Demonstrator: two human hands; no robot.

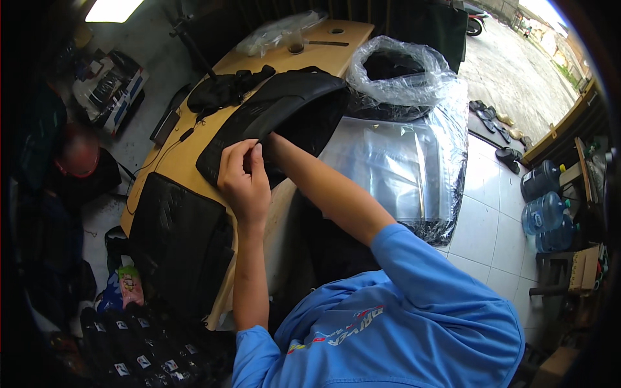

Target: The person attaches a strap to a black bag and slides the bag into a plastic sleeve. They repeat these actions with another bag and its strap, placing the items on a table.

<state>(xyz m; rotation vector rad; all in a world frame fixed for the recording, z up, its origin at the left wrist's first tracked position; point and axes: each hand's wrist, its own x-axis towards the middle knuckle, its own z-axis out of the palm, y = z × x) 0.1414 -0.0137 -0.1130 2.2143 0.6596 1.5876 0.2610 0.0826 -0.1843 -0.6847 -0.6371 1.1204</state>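
Observation:
A black leather-like cover [259, 119], shaped like a motorcycle seat cover, lies on the wooden table [352, 31] with its hollow side facing me. My left hand [244, 178] is closed at the cover's near edge, thumb and fingers pinching its rim. My right hand reaches into the hollow, and only the wrist and forearm [323, 178] show; its fingers are hidden by the cover. Left of my left hand, a stack of flat black covers [171, 233] hangs over the table's near edge.
Clear plastic bags [388, 168] lie in a pile at the right, beside an opened plastic sack [394, 71] with black contents. A cup [295, 44] stands at the table's far end. Water jugs [543, 213] and sandals [495, 123] are on the tiled floor.

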